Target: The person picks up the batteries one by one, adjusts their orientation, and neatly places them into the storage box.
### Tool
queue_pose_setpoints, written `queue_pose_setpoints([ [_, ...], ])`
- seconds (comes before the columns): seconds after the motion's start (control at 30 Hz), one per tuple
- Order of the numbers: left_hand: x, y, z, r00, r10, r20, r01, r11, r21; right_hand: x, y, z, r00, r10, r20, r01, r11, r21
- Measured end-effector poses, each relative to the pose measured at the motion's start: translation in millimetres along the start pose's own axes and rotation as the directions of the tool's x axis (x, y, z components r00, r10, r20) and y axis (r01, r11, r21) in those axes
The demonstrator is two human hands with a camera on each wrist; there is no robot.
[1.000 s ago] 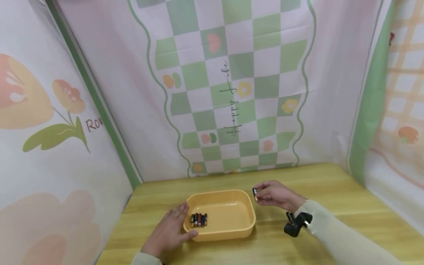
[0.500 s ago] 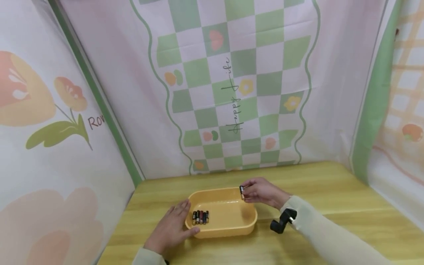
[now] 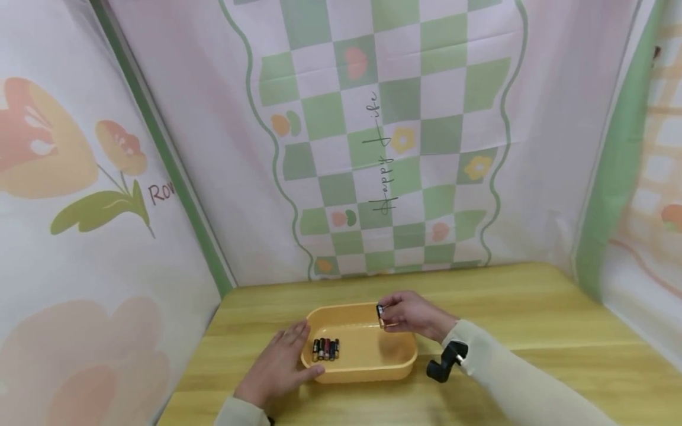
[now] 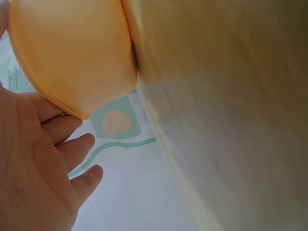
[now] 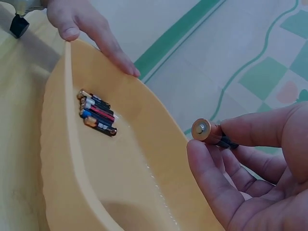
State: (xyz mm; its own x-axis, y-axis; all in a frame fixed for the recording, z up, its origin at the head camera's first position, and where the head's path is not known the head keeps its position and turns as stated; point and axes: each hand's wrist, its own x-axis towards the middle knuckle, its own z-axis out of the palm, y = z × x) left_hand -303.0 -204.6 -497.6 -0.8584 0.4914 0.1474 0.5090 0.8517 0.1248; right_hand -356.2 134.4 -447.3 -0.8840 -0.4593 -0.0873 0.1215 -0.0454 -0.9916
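Observation:
A shallow yellow plastic tub [image 3: 367, 374] stands on the table. Side by side in its left end lie several small batteries [image 3: 327, 349], mostly black, one of them red. My left hand [image 3: 279, 367] rests on the tub's left end, its fairly straight fingers along the rim and its thumb at the near corner. In the left wrist view, fingertips touch the tub's rim [image 4: 57, 106]. Over the tub's far right part, my right hand [image 3: 412, 315] pinches one black and copper battery [image 3: 380, 316] between thumb and fingertips. In the right wrist view that battery's copper end [image 5: 202, 129] faces the camera.
The yellow wood-patterned table [image 3: 495, 302] extends around the tub. Behind it hangs a green and white checked cloth [image 3: 394, 236]. Printed cloth walls [image 3: 160, 331] enclose the left and right sides. A black wrist mount [image 3: 447, 361] sits at the right sleeve.
My right hand has carried the battery leftward from beside the tub to above its far right part. The left hand stays on the tub's left end. The head view has shifted slightly.

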Motion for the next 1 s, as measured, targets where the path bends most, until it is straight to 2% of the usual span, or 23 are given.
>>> queue_pose_setpoints([
  [0.33,1.0,0.6,1.3,0.999,0.036,-0.032,-0.036,0.999,0.01,8.6,13.2,11.1,1.0,-0.004,0.016,0.004,1.0,-0.001],
  [0.7,-1.5,-1.1,2.0,0.999,0.026,-0.048,-0.026,1.0,0.006,18.8,19.5,26.8,0.999,0.004,0.032,-0.004,1.0,-0.004],
  [1.0,1.3,-1.6,0.1,0.999,0.031,-0.025,-0.031,1.0,0.004,28.7,28.4,32.0,0.999,0.04,-0.021,-0.04,0.999,-0.036],
])
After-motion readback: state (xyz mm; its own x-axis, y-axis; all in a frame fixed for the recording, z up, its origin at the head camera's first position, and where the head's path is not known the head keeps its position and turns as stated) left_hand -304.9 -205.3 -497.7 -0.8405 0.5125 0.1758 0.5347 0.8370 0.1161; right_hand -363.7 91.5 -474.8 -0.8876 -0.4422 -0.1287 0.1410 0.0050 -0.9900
